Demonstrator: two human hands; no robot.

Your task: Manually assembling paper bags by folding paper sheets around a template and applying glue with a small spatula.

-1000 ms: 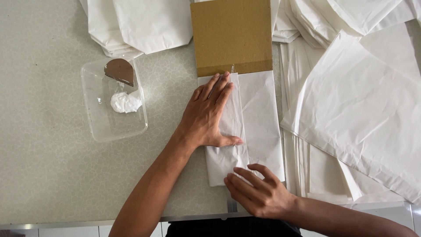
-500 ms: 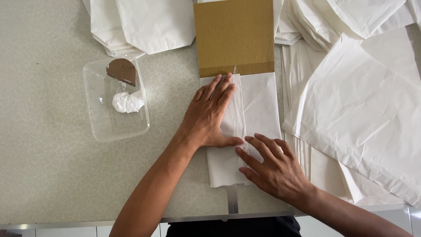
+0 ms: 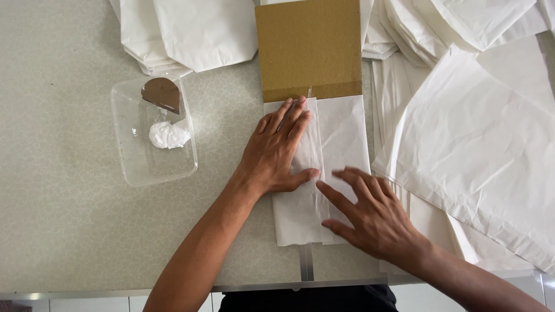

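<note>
The left hand [image 3: 276, 155] lies flat, palm down and fingers straight, on the left flap of a folded white paper [image 3: 341, 144] near the middle of the tabletop [image 3: 63, 231] — nothing is gripped, it only presses. The right hand [image 3: 370, 214] rests open on the paper's lower right part, fingers spread, its fingertips close to the left thumb; it grasps nothing either. The paper's upper end touches a brown cardboard sheet [image 3: 309, 49] that runs to the far edge. Left of the hands stands a clear plastic tray [image 3: 136, 164] holding a white lump of paste [image 3: 167, 136] and a brown scraper [image 3: 162, 93]. Loose white paper sheets [image 3: 480, 138] cover the right side — more stacked paper [image 3: 191, 34] lies along the far edge.
</note>
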